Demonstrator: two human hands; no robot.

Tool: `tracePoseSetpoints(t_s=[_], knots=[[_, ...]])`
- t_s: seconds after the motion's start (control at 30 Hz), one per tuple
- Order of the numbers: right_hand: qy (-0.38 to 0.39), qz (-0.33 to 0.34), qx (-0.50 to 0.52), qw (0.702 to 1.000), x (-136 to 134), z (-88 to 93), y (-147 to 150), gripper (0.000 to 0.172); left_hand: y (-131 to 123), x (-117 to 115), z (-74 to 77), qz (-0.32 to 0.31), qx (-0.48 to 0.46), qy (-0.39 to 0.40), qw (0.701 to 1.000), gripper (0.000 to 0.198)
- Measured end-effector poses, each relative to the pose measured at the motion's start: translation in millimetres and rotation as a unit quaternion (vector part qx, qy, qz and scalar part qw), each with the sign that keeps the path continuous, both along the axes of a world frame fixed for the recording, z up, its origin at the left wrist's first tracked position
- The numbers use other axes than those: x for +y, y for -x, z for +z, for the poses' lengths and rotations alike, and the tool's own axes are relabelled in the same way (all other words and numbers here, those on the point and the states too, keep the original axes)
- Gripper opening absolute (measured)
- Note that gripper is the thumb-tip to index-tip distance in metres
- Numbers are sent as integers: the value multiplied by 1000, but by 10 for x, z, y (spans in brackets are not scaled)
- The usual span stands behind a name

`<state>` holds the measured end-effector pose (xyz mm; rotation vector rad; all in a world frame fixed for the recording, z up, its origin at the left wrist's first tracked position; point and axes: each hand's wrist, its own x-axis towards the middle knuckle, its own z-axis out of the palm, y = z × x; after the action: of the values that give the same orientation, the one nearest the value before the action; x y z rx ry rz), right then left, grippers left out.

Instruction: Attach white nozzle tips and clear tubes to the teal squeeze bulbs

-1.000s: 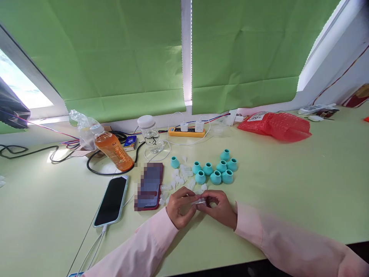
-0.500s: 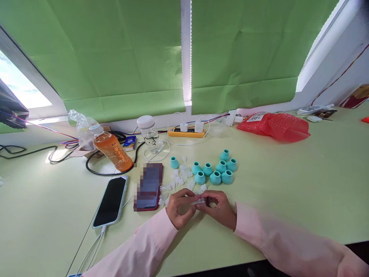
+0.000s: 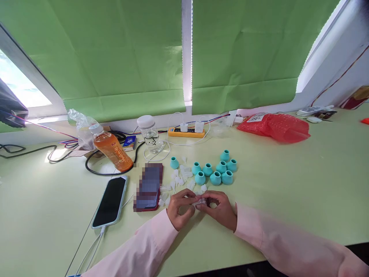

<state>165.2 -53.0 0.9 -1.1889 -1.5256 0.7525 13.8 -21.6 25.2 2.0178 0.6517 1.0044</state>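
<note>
My left hand (image 3: 180, 211) and my right hand (image 3: 220, 209) meet over the pale green table (image 3: 288, 184), both pinching one small clear plastic piece (image 3: 199, 201) between their fingertips. Just beyond them lies a scatter of small clear plastic pieces (image 3: 180, 177). Behind those stands a cluster of several teal rubber caps (image 3: 215, 171), with one more teal cap (image 3: 174, 162) apart to the left. Both sleeves are pale pink.
A phone (image 3: 110, 201) on a cable and a second phone with a red case (image 3: 148, 186) lie left of my hands. Farther back are an orange drink bottle (image 3: 111, 148), a clear jar (image 3: 149, 133), a yellow power strip (image 3: 186, 132) and a red plastic bag (image 3: 275, 126).
My fingers shift slightly on the clear piece; both hands stay in the same spot. The view drifts a little.
</note>
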Motion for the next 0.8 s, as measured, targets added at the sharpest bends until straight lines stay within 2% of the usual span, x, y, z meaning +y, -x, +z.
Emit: tracePoseSetpoints(t_s=[0.1, 0.2, 0.33, 0.4, 0.57, 0.8], knots=[[-1, -7, 5, 1000, -1, 1, -6, 13, 6, -7, 1, -22, -25, 47, 998, 31], [-39, -13, 3, 999, 4, 1, -18, 11, 5, -11, -11, -20, -66, 159, 985, 33], [-114, 15, 10, 993, 16, 0, -37, 18, -25, 3, -37, 5, -119, 351, 929, 40], [-134, 35, 18, 990, 24, -3, -42, 22, -47, 11, -51, -6, -123, 395, 911, 39], [-159, 49, 17, 986, 31, -9, -34, 27, -78, 1, -96, -38, -128, 392, 910, 39], [-153, 23, -19, 988, -19, 31, -42, 37, -38, 3, -121, 26, -104, 280, 954, 34]])
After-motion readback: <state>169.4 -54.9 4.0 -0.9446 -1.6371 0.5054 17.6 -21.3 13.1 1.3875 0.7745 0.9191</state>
